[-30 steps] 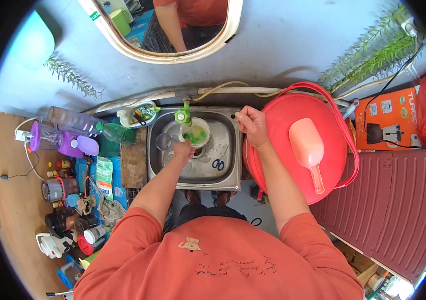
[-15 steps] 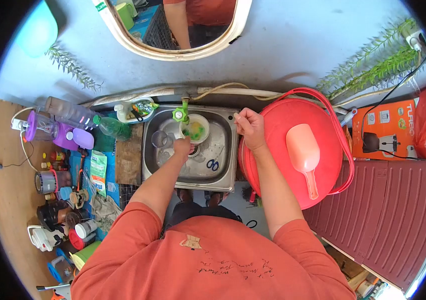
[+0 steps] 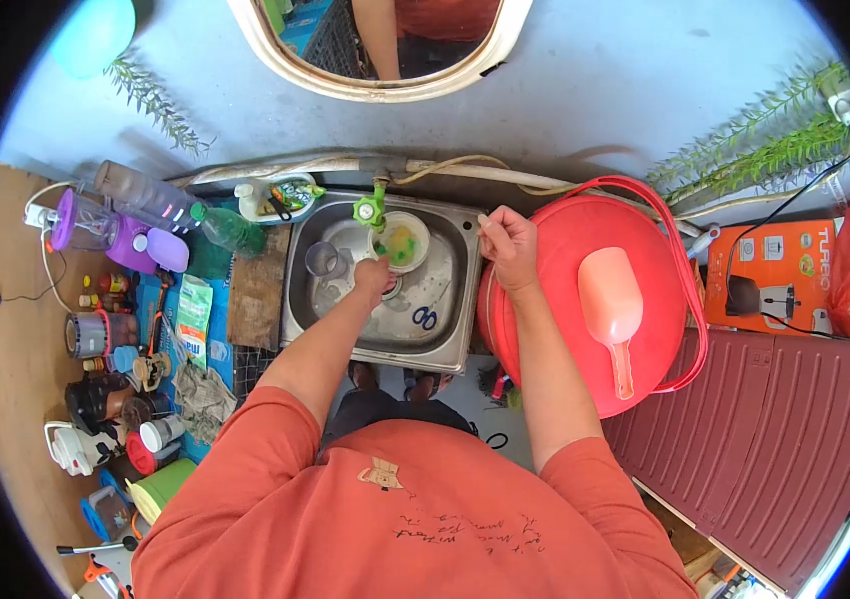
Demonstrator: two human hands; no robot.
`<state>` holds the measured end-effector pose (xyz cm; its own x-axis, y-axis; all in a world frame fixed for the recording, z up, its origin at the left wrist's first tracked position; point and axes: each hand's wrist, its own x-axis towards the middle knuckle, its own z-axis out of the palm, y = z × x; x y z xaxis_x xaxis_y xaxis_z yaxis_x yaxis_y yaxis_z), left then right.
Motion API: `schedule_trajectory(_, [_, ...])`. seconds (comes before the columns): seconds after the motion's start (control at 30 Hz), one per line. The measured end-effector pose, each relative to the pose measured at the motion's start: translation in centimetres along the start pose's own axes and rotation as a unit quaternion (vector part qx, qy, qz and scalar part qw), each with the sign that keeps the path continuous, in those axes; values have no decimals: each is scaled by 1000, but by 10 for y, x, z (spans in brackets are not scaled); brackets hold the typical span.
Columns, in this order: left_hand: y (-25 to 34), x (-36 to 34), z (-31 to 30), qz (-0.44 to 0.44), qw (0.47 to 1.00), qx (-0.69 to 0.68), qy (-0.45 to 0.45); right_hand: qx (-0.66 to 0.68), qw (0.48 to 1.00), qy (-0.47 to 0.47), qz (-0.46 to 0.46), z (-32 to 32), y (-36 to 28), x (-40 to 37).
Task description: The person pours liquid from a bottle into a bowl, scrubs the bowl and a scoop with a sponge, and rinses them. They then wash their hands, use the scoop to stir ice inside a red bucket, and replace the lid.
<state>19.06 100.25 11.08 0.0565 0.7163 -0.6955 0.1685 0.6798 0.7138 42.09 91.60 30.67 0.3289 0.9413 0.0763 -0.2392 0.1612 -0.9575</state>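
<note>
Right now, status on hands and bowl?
Left hand at the white bowl's near side. Right hand raised, fingers curled. Green tap close by; cup, scissors near.

Small kitchen corner, home-like in character. Indicative features: square stainless-steel sink (image 3: 455,270) beneath a bright green tap (image 3: 369,211), with a round white bowl (image 3: 402,242) inside; on the left, purple blender with a clear jug (image 3: 132,244), green plastic bottle (image 3: 233,231) and assorted lidded jars; on the right, pink plastic scoop (image 3: 610,295) on a large round red lid (image 3: 555,329), near an orange cardboard box with printed appliance pictures (image 3: 815,265).
</note>
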Motion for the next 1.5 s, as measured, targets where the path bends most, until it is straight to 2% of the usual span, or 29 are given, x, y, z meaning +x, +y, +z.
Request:
schedule_trajectory(0.47, [5,-5,-18,-1,999,-45,-29,-4,1000,5,22,0,-4,-1])
schedule_trajectory(0.8, [13,-12,-23,8,997,-58,-47,-21,1000,17,-5,-1,3,1])
schedule_trajectory(0.87, [11,-13,-23,9,997,-59,-54,-10,1000,14,16,-4,3,1])
schedule_trajectory(1.2, [3,-19,-13,-31,994,-69,-78,-29,999,14,-2,-1,4,1])
schedule_trajectory(1.27, [0,-17,-13,-45,994,-60,-80,-13,1000,15,21,-1,2,0])
schedule_trajectory(1.5, [-20,-4,-17,-79,996,-22,-30,-34,999,17,16,0,2,-1])
